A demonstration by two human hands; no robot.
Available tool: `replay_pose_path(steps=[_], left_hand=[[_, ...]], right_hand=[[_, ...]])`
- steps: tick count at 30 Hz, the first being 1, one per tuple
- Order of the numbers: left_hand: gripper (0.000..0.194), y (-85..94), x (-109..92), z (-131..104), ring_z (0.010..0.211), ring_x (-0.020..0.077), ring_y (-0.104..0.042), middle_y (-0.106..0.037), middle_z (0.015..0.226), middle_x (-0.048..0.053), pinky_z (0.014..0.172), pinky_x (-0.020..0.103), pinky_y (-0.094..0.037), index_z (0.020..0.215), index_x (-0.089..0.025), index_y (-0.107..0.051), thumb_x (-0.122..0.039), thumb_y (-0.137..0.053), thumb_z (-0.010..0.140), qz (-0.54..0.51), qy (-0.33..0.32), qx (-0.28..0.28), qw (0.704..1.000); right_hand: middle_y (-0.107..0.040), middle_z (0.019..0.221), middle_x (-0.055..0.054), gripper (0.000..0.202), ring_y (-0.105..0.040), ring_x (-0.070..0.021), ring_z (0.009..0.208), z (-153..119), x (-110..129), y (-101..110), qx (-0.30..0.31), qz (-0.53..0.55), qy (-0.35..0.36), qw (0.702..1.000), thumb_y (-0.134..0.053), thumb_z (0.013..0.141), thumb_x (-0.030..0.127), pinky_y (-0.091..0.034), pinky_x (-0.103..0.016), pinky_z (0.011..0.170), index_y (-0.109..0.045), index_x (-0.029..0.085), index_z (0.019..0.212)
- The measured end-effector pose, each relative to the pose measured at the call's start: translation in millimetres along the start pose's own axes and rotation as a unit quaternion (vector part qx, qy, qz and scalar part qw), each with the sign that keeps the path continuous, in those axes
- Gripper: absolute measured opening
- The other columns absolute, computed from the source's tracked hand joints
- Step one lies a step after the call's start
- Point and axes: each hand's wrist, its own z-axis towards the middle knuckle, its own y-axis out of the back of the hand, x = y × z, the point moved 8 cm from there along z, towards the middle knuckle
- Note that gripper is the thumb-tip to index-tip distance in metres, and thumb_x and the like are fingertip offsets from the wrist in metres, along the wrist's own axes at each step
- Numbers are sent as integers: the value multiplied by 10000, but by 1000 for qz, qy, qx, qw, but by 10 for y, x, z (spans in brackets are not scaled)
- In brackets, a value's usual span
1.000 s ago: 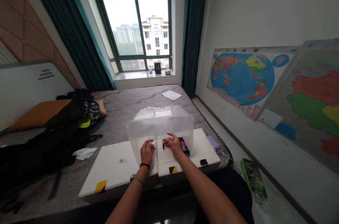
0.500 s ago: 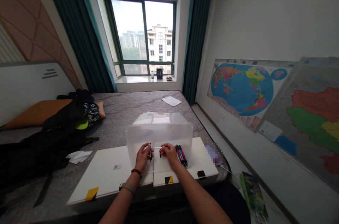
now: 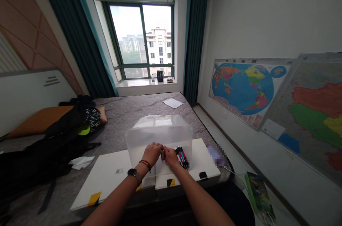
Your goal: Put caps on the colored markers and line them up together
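Observation:
My left hand and my right hand meet inside the open front of a clear plastic box lying on its side. Both are closed, fingertips touching, around small dark pen parts mostly hidden by the fingers. Several pens with black, red and teal barrels lie side by side just right of my right hand. Beneath them are white flat boxes marked with yellow and black tape.
The grey mattress carries a paper sheet, a crumpled tissue and dark clothing on the left. At the right, a blurred purple item with a white cable lies near the edge. World maps hang on the right wall.
My left hand has moved right and turned over toward my right hand. The dark pen parts, held apart before, are now together at the fingertips. The view has shifted slightly.

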Motion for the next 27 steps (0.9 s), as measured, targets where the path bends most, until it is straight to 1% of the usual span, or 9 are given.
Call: replay_pose_path(steps=[4, 7, 10, 13, 17, 20, 23, 27], left_hand=[[103, 38, -143, 58, 934, 233, -535, -665, 917, 90, 787, 340, -385, 877, -196, -647, -186, -547, 859, 56, -44, 27, 997], [128, 66, -225, 59, 944, 247, -525, -656, 911, 99, 790, 366, -371, 884, -195, -644, -200, -517, 884, 81, -73, 27, 994], [136, 86, -269, 52, 963, 251, -517, -649, 921, 105, 804, 379, -357, 902, -196, -637, -197, -502, 893, 92, -91, 24, 991], [150, 87, -242, 44, 961, 245, -519, -640, 946, 108, 807, 382, -348, 927, -193, -630, -172, -485, 894, 101, -79, 24, 991], [188, 67, -195, 5, 932, 242, -529, -636, 946, 104, 796, 386, -339, 943, -192, -620, -133, -448, 895, 109, -70, 17, 991], [217, 44, -181, -26, 942, 243, -531, -636, 950, 104, 799, 385, -338, 963, -198, -614, -114, -426, 895, 107, -73, 16, 991], [212, 36, -151, -32, 948, 241, -539, -635, 966, 108, 808, 382, -341, 971, -196, -608, -118, -426, 893, 107, -63, 18, 992], [192, 50, -113, -23, 902, 235, -565, -638, 934, 98, 831, 387, -343, 941, -187, -597, -139, -416, 900, 106, -54, 11, 993]], right_hand=[[-487, 413, 12, 621, -442, -119, 407, 3, 46, 10, 3, -9, -1, 1000, -333, 879, 656, -323, -242, 470, -538, 192, 520], [-473, 403, 5, 635, -434, -122, 400, 13, 65, 19, -1, 2, -5, 1000, -328, 879, 656, -311, -249, 460, -527, 193, 493], [-476, 401, 2, 631, -426, -121, 390, 24, 40, 9, 5, 23, -19, 1000, -332, 873, 661, -305, -250, 451, -546, 189, 512], [-512, 426, -4, 607, -432, -119, 390, 32, 11, -8, 14, 49, -26, 998, -352, 863, 662, -309, -248, 445, -566, 182, 561], [-552, 467, -13, 572, -449, -115, 396, 34, -21, -17, 18, 82, -40, 996, -389, 835, 675, -312, -241, 434, -543, 183, 586], [-555, 479, -7, 533, -456, -108, 398, 36, -9, -14, 17, 80, -30, 996, -445, 816, 655, -307, -232, 424, -537, 182, 590], [-575, 499, -10, 496, -474, -104, 407, 38, -11, -6, 15, 76, -22, 997, -501, 801, 624, -317, -224, 426, -550, 173, 601], [-641, 566, -39, 487, -539, -115, 439, 33, -94, -39, 34, 117, -62, 991, -504, 802, 621, -365, -212, 440, -602, 152, 714]])
